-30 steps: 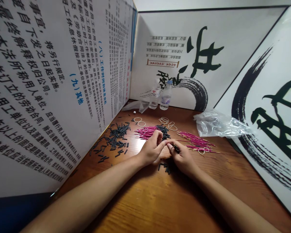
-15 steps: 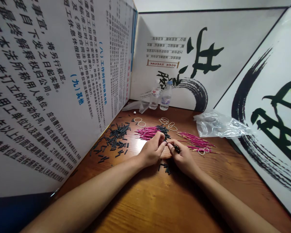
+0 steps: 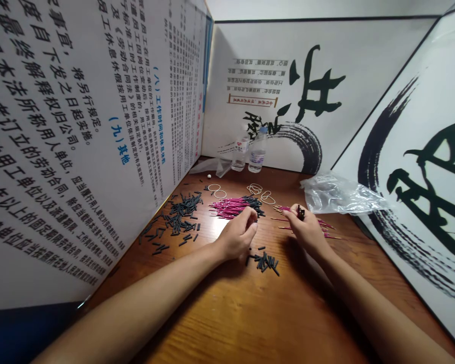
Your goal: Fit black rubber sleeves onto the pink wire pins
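A wooden table [image 3: 231,323] is seen nearest, with both bare forearms laid across it. A small cluster of short black tubes [image 3: 266,261] lies on the wood between the two wrists, touched by neither hand.

The left hand [image 3: 237,236] is rested on the table, its fingers curled loosely inward with the thumb brought against the forefinger; whether anything is pinched there cannot be told. The right hand [image 3: 307,230] is held apart from the left, further to the right, and is closed on a few dark pieces [image 3: 300,213] that stick out above the fingers. It is placed over the near end of a spread of pink wires [image 3: 324,226], which is partly hidden by it.

Just beyond the left hand, a second bundle of pink wires with black ends [image 3: 235,206] is laid flat. To its left, a wide scatter of black tubes [image 3: 178,218] is spread along the foot of a printed board [image 3: 79,126].

Further back, several rubber bands [image 3: 258,190] are lying loose on the wood. A crumpled clear plastic bag [image 3: 339,194] is set against the right-hand panel [image 3: 420,167].

In the far corner, two water bottles [image 3: 250,151] are stood upright beside a smaller piece of clear plastic [image 3: 212,165], before a rear board with brush lettering [image 3: 311,96].
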Demonstrator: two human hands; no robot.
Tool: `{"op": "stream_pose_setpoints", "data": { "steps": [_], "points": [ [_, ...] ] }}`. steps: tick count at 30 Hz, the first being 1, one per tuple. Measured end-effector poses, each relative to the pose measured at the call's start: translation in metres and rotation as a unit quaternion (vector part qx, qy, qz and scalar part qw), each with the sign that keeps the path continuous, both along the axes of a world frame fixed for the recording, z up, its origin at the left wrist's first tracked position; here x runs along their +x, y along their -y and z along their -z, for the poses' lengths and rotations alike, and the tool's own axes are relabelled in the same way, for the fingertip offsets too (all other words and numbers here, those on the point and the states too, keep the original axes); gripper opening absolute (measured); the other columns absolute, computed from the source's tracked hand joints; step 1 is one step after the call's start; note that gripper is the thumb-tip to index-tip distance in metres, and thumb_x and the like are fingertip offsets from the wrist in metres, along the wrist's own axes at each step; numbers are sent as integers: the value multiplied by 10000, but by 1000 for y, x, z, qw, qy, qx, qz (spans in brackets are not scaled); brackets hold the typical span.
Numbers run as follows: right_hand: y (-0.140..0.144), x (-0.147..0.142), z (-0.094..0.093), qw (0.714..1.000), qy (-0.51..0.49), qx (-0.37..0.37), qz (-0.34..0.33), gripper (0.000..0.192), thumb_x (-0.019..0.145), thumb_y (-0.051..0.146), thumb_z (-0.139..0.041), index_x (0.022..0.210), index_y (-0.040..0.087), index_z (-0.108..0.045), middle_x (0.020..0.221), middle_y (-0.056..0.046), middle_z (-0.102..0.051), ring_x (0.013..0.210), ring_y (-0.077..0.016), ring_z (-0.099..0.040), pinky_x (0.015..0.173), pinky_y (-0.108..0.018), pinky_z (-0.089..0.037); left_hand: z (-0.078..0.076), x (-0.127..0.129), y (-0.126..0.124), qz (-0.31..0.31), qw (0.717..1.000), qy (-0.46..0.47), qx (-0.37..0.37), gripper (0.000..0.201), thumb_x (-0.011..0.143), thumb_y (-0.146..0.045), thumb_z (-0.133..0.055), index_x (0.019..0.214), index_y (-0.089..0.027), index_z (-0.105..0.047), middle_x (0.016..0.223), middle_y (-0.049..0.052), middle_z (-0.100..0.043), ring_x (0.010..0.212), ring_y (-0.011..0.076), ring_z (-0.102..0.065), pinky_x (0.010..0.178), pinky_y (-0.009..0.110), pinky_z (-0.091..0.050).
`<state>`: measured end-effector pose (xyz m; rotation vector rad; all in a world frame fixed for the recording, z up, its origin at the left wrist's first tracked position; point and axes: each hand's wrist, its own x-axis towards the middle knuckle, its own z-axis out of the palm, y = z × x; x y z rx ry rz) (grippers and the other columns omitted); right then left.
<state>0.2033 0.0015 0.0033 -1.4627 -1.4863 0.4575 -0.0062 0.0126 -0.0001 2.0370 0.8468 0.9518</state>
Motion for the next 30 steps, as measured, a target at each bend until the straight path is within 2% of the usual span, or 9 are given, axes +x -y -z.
{"op": "stream_pose_setpoints", "data": {
  "steps": [3,7,10,14,17,22,26,30],
  "points": [
    [-2,16,-2,989,139,-17,38,382,830,434,-469,590,219,-264,522,45,-318,519,-114,-311,516,-249,-257,1,0,-1,7,1000,-9,-7,51,860,-198,-411,909,-193,-425,810,-13,-472,729,135,-433,692,263,-369],
    [0,26,-7,941,330,-75,22,254,857,336,-413,643,208,-462,582,-10,-527,538,-143,-403,525,-263,-249,1,1,0,12,1000,-20,-16,62,847,-181,-416,905,-195,-430,806,-19,-477,726,130,-441,692,257,-373],
    [4,26,-14,904,409,-122,-12,160,815,269,-453,751,213,-589,684,-43,-639,588,-168,-508,531,-264,-264,1,1,0,12,1000,-23,-16,77,841,-173,-421,913,-196,-435,809,-18,-490,732,130,-452,703,256,-380],
    [7,23,-21,875,457,-154,-32,188,737,255,-553,901,230,-640,788,-56,-688,646,-190,-583,551,-259,-294,-1,1,2,13,999,-24,-18,90,832,-161,-420,915,-195,-435,809,-18,-495,729,128,-456,690,250,-380],
    [7,22,-19,860,481,-171,-28,193,752,233,-542,919,236,-640,854,-65,-702,700,-205,-609,561,-263,-298,0,1,1,12,1000,-25,-13,102,828,-159,-419,922,-194,-436,812,-17,-503,727,127,-461,677,246,-379],
    [5,22,-13,856,491,-158,-23,159,795,259,-520,912,213,-617,841,-75,-701,711,-215,-617,570,-274,-293,1,0,0,23,996,-91,6,93,820,-158,-412,890,-196,-461,779,-16,-541,695,131,-483,615,240,-355],
    [5,22,-10,861,488,-136,-29,152,779,262,-543,907,221,-613,815,-63,-701,688,-204,-614,562,-272,-284,-9,-2,5,94,970,-205,94,76,788,-192,-488,862,-202,-504,775,-12,-585,681,144,-501,581,251,-325],
    [4,23,-7,857,498,-130,-25,131,799,272,-522,880,221,-611,831,-69,-710,701,-208,-624,564,-273,-293,-19,-2,13,142,929,-276,200,199,754,-318,-602,888,-198,-517,828,18,-618,734,184,-533,598,279,-345]
  ]
}}
